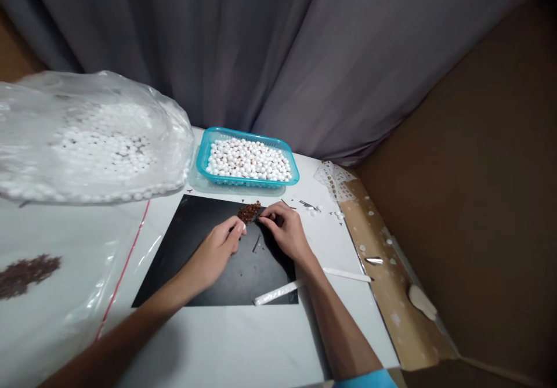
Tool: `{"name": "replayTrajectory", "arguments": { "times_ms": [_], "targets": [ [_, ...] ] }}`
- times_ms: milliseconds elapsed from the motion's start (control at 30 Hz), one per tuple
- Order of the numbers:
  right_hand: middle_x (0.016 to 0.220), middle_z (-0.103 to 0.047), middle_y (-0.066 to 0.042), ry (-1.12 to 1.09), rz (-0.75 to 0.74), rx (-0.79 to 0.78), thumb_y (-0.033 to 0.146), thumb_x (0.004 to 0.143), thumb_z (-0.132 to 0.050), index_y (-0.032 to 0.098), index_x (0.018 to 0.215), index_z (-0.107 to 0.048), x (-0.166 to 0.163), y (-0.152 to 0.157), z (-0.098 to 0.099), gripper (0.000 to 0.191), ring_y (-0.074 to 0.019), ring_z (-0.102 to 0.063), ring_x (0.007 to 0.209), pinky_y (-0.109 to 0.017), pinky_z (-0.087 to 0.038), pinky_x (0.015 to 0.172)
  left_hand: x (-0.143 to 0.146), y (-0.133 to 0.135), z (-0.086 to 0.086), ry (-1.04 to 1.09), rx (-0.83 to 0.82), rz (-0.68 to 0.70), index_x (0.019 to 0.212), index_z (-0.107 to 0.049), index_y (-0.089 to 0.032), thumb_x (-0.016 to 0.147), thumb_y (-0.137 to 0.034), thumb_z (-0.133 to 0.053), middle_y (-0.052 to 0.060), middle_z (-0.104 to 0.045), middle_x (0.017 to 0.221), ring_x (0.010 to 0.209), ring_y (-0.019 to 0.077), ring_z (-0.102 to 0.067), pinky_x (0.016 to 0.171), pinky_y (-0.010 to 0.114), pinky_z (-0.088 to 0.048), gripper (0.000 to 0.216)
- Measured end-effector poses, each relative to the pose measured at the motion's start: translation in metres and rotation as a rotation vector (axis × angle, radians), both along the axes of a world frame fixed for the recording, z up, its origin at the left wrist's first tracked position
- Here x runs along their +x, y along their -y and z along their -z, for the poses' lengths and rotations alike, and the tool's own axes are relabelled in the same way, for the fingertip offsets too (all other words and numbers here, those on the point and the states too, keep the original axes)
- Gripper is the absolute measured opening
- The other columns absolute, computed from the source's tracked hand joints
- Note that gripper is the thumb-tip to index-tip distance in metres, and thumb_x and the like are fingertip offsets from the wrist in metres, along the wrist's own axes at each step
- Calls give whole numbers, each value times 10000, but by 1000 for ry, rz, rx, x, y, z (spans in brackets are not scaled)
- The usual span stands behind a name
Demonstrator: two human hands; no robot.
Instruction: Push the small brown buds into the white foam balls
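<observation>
Over the black mat point(217, 283), my left hand point(221, 244) is closed with a small white ball point(244, 227) between thumb and fingers. My right hand point(285, 225) is pinched at the fingertips; whatever is between them is too small to name. Between both hands, at the mat's far edge, lies a heap of small brown pieces point(250, 211). A thin dark stick point(256, 243) rests on the mat below the fingertips, with a few specks around it.
Behind the mat stands a blue basket point(248, 181) of white balls. A big clear bag point(104, 144) of similar balls fills the back left. At left, a red-edged plastic bag point(122, 272) holds brown pieces point(28, 275). White strips point(278, 293) lie near my right forearm.
</observation>
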State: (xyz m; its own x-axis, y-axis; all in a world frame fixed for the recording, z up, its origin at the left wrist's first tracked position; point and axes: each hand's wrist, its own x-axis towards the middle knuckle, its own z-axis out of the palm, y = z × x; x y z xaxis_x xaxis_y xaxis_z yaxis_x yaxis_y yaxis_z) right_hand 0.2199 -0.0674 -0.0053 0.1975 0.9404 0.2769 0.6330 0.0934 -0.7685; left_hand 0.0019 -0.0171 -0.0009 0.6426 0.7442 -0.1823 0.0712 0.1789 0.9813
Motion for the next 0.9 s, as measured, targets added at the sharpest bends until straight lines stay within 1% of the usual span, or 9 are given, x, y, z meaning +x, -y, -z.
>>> {"name": "replayTrajectory", "arguments": {
  "times_ms": [100, 200, 300, 400, 500, 633, 800, 900],
  "targets": [
    [927, -757, -69, -191, -30, -47, 294, 916, -770, 177, 949, -783, -4, 4, -4, 123, -183, -690, 794, -291, -551, 727, 0, -1, 4, -1, -10, 22, 942, -594, -206, 974, -600, -546, -64, -401, 612, 509, 111, -329, 484, 216, -219, 398],
    [876, -781, -68, -393, -68, -124, 339, 872, -820, 173, 943, -778, -9, 6, -7, 185, -187, -729, 741, -301, -591, 715, -1, -2, 5, -7, -9, 30, 936, -596, -205, 974, -590, -554, -64, -400, 623, 521, 107, -336, 489, 205, -225, 389],
    [848, -796, -75, -525, -105, -174, 363, 803, -882, 167, 912, -778, -14, 7, -10, 247, -203, -762, 732, -314, -627, 719, -1, -3, 5, -22, -16, 34, 915, -588, -206, 974, -583, -561, -66, -390, 627, 517, 102, -330, 484, 202, -221, 383],
    [856, -807, -82, -634, -136, -188, 360, 734, -936, 164, 894, -768, -17, 9, -14, 303, -221, -789, 764, -317, -648, 728, -1, -2, 4, -21, -37, 49, 929, -586, -208, 996, -606, -513, -71, -364, 624, 503, 103, -298, 464, 205, -202, 410],
    [873, -814, -84, -710, -179, -187, 342, 715, -956, 167, 890, -759, -21, 12, -16, 316, -220, -797, 771, -314, -653, 729, -1, -1, 2, 2, -36, 62, 908, -567, -204, 1022, -616, -459, -66, -363, 635, 514, 103, -291, 462, 205, -211, 441],
    [842, -814, -71, -756, -221, -185, 324, 730, -953, 174, 901, -779, -27, 14, -19, 286, -211, -792, 741, -309, -654, 711, -1, 1, -1, 14, -57, 65, 863, -536, -202, 1021, -640, -450, -60, -363, 642, 522, 98, -283, 464, 199, -209, 473],
    [820, -806, -72, -791, -270, -190, 380, 765, -929, 167, 843, -818, -32, 15, -21, 253, -212, -779, 716, -342, -669, 726, -1, 3, -4, 14, -153, 66, 831, -502, -208, 973, -707, -494, -64, -328, 640, 509, 88, -239, 449, 196, -146, 519],
    [841, -803, -73, -814, -287, -188, 380, 781, -920, 166, 853, -822, -34, 14, -22, 246, -207, -777, 723, -339, -669, 737, 1, 4, -6, 15, -202, 68, 809, -475, -211, 947, -735, -520, -70, -302, 643, 505, 80, -212, 451, 192, -128, 544]
  ]
}}
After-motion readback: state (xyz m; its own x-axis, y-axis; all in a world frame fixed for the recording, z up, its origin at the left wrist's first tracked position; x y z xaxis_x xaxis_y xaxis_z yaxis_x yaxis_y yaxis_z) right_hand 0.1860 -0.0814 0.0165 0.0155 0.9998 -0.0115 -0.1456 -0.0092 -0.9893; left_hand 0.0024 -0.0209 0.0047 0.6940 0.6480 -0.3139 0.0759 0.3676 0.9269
